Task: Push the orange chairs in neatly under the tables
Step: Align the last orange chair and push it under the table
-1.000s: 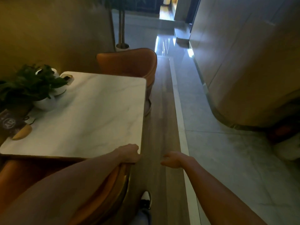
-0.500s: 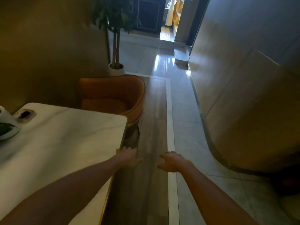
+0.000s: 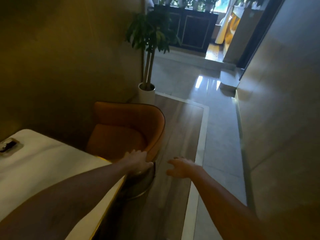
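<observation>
An orange tub chair stands at the far end of the white marble table, its seat facing the table and its round metal base partly hidden by my arm. My left hand rests on the near right edge of the chair's curved back, fingers curled over the rim. My right hand hovers over the wooden floor strip to the right of the chair, fingers spread, holding nothing.
A tall potted plant in a white pot stands behind the chair against the wall. A curved wall bounds the tiled aisle on the right. A small dark holder lies on the table's left edge.
I have moved forward along the table; the view has lifted toward the far chair. My left hand left the table corner and now grips the far chair's back rim.
</observation>
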